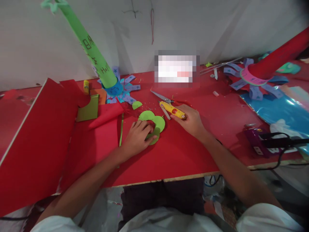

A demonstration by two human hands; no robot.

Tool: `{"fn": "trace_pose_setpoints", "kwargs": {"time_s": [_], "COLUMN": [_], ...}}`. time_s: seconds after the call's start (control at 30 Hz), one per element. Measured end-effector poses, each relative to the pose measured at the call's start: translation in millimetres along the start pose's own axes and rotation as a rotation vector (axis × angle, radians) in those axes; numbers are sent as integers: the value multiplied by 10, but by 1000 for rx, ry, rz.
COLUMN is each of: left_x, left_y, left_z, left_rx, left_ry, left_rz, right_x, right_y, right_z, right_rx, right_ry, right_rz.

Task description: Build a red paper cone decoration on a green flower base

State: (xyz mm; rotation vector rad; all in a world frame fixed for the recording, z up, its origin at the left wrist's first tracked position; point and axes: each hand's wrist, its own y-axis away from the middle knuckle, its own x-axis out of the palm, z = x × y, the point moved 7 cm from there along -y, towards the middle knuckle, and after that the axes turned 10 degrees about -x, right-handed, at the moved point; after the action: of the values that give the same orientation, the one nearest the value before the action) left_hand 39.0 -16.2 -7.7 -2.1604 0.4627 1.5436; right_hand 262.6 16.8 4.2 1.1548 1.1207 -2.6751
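Note:
My left hand (138, 137) rests on a bright green paper cutout (158, 125) made of rounded lobes. Its fingers are curled and the thumb presses the paper, covering part of the shape; a bit of red shows in the middle. In my right hand (193, 120) is a yellow glue gun (172, 109), its tip pointing up and to the left. Right beside the glue gun lie scissors (163, 96) with red handles, blades pointing left. A small green paper piece (137, 105) lies just beyond the cutout.
A green paper tube (89, 48) with a blue base stands at back left, a red tube (282, 54) at right. Red board (36, 141) and a rolled red sheet (106, 116) lie left. A purple power socket box (257, 141) with a plugged-in cable sits near the right edge.

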Motion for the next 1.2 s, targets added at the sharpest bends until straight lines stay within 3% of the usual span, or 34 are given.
{"fn": "trace_pose_setpoints", "kwargs": {"time_s": [0.3,0.5,0.7,0.93,1.2], "left_x": [-9,-13,2,50,62], "left_y": [39,82,102,145,173], "left_z": [-94,-129,-138,-236,-285], "left_rx": [95,142,114,259,398], "left_ry": [194,32,52,141,191], "left_rz": [120,-39,-61,77,128], "right_x": [5,7,-9,5,-1], "right_y": [-6,-2,-11,-6,-9], "right_z": [37,43,56,24,42], "right_rx": [3,1,-14,12,-21], "right_ry": [-16,-21,-25,-18,-21], "right_rz": [25,21,9,38,26]}}
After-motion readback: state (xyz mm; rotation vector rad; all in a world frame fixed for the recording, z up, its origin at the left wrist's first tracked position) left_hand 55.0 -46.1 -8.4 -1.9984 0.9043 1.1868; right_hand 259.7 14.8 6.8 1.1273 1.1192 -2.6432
